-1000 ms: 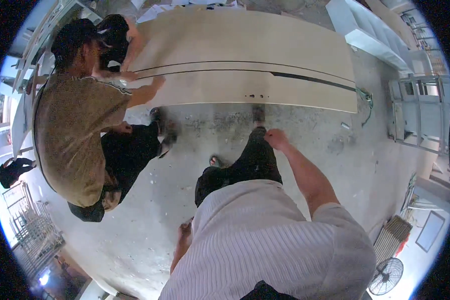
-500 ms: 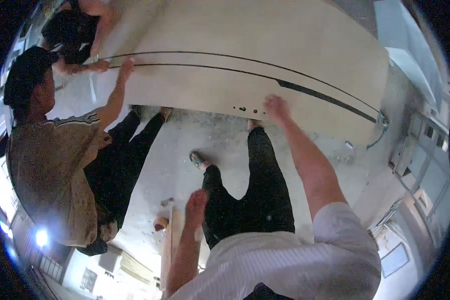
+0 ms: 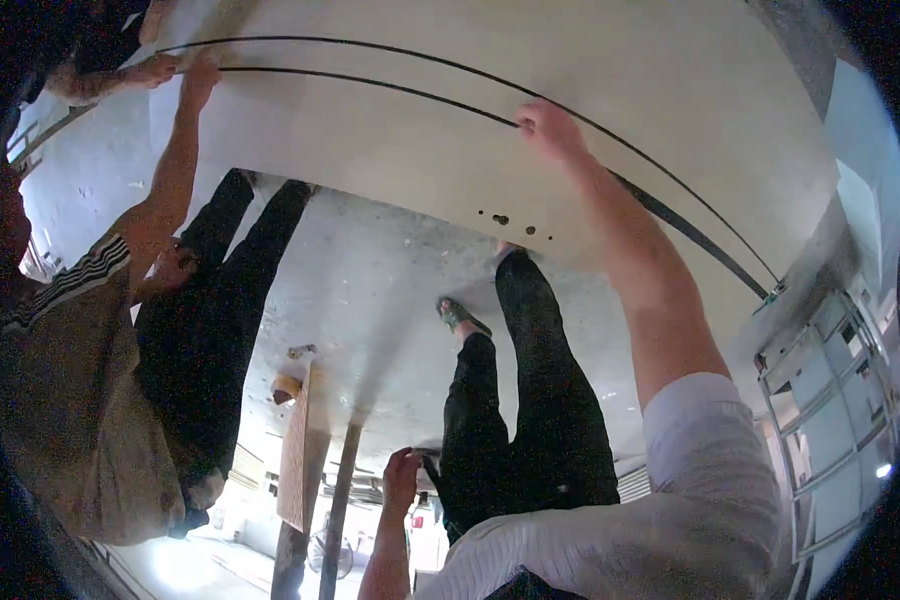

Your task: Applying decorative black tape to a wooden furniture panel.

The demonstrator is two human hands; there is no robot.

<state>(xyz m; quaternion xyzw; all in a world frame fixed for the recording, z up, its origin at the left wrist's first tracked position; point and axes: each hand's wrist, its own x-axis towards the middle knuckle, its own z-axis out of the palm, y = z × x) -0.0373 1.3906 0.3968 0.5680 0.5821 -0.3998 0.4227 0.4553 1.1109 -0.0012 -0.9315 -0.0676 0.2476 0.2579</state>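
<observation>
A large pale board spans the far side of the view, with two long, thin black strips curving across it. The lower one widens into a broader black band toward the right. My right hand reaches over the board, its fingers pinched on the lower strip near where the band starts; the hand hides that spot. Low beside my leg hangs my left hand, away from the board. Its fingers are curled, and whatever may be inside is hidden.
At left, a co-worker's hand and another person's hand are at the strips' far end. Small dark holes mark the board's near edge. A wooden plank stands lower left; a metal frame is at right.
My right hand has moved farther over the board, from beside the holes to the lower strip. My left hand has dropped lower. The whole view has shifted.
</observation>
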